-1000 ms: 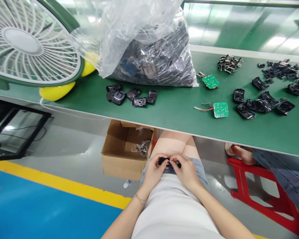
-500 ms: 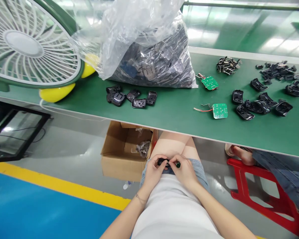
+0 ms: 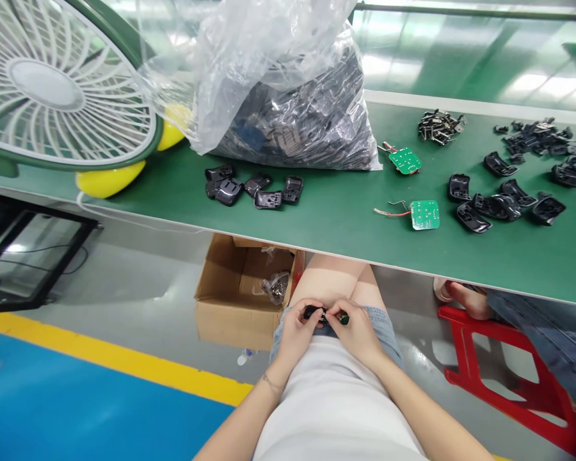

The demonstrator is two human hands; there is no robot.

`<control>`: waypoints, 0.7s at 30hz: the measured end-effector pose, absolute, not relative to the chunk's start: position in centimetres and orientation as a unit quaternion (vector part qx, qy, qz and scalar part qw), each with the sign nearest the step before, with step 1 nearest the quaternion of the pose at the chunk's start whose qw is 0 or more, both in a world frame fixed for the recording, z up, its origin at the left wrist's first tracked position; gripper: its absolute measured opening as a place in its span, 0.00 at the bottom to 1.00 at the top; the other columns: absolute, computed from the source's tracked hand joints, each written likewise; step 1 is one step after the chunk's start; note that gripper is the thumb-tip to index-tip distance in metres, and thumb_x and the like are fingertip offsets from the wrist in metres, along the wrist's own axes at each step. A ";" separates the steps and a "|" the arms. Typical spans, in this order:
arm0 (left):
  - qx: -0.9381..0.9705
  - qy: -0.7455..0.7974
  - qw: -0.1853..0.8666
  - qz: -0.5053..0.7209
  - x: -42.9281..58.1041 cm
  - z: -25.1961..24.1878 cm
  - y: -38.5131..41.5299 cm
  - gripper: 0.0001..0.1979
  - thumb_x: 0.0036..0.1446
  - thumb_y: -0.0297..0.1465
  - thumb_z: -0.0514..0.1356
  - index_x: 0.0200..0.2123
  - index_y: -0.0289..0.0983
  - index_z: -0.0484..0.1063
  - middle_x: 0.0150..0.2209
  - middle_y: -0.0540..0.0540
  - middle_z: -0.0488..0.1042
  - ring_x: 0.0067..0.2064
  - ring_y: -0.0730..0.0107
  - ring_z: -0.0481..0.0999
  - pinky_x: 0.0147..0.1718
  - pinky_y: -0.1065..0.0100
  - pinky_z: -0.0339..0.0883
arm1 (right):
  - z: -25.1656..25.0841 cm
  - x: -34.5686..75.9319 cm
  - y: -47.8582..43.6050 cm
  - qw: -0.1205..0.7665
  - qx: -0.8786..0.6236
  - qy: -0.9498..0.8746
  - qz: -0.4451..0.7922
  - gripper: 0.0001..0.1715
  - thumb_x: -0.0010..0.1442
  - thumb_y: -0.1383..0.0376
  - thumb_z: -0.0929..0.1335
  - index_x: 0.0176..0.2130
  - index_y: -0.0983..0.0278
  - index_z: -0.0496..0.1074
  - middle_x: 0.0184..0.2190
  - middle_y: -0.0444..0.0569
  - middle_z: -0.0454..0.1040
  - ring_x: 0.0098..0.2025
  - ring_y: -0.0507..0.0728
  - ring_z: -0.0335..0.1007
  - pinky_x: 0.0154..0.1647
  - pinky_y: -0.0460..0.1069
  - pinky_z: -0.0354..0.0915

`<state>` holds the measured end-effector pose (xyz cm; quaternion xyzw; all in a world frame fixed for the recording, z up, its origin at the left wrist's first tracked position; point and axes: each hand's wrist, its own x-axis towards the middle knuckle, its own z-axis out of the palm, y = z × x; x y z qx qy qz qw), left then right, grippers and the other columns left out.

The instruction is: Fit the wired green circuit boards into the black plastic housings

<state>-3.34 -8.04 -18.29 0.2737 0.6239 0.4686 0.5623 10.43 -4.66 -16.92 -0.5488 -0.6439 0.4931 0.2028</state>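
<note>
Above my lap, my left hand (image 3: 296, 328) is closed on a small black plastic casing (image 3: 310, 312), mostly covered by the fingers. Close beside it, my right hand (image 3: 359, 330) pinches a small part with a green edge (image 3: 344, 318), which looks like a circuit board. The fingertips of both hands nearly meet, and whether the two parts touch is hidden. On the green bench (image 3: 336, 218) ahead lie two green circuit boards, one at the front (image 3: 425, 214) with a red wire and one behind (image 3: 405, 161).
A big clear bag (image 3: 292, 121) of dark parts stands on the bench, with black casings (image 3: 269, 200) before it. More casings (image 3: 496, 206), metal pieces (image 3: 440, 127) and black bits (image 3: 540, 137) lie right. A fan (image 3: 45, 83), cardboard box (image 3: 235, 320), red stool (image 3: 502, 378) and another person's foot (image 3: 470, 299) surround me.
The view has shifted very slightly. Both hands keep nearly the same place and grip, and the things on the bench have not moved.
</note>
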 end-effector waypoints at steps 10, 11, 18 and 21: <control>0.284 0.629 0.556 0.463 -3.3 -18.2 -8.2 0.09 0.46 0.35 0.66 0.31 0.37 0.74 0.31 0.47 0.75 0.28 0.70 0.74 0.25 0.70 0.74 | -17.2 10.0 -5.1 0.203 -0.589 -0.608 0.492 0.06 0.53 0.67 0.64 0.26 0.61 0.69 0.27 0.47 0.76 0.34 0.58 0.72 0.38 0.52 0.64; 0.285 0.630 0.555 0.462 -3.3 -18.3 -8.2 0.10 0.46 0.35 0.66 0.31 0.37 0.74 0.31 0.47 0.76 0.28 0.70 0.75 0.25 0.70 0.74 | -17.2 10.0 -5.2 0.202 -0.590 -0.608 0.492 0.06 0.53 0.67 0.64 0.25 0.61 0.69 0.27 0.47 0.76 0.34 0.59 0.71 0.38 0.52 0.64; 0.289 0.634 0.551 0.460 -3.3 -18.6 -8.3 0.09 0.48 0.35 0.65 0.31 0.36 0.74 0.31 0.48 0.75 0.26 0.71 0.73 0.25 0.70 0.73 | -17.3 10.0 -5.1 0.207 -0.585 -0.602 0.504 0.06 0.53 0.67 0.64 0.25 0.61 0.68 0.27 0.46 0.75 0.33 0.58 0.71 0.37 0.51 0.63; 0.287 0.632 0.552 0.463 -3.3 -18.6 -8.3 0.10 0.47 0.36 0.65 0.31 0.36 0.74 0.31 0.47 0.75 0.27 0.70 0.74 0.25 0.70 0.73 | -17.5 10.0 -5.0 0.216 -0.577 -0.594 0.518 0.04 0.53 0.67 0.64 0.27 0.61 0.68 0.27 0.45 0.75 0.32 0.56 0.72 0.36 0.50 0.65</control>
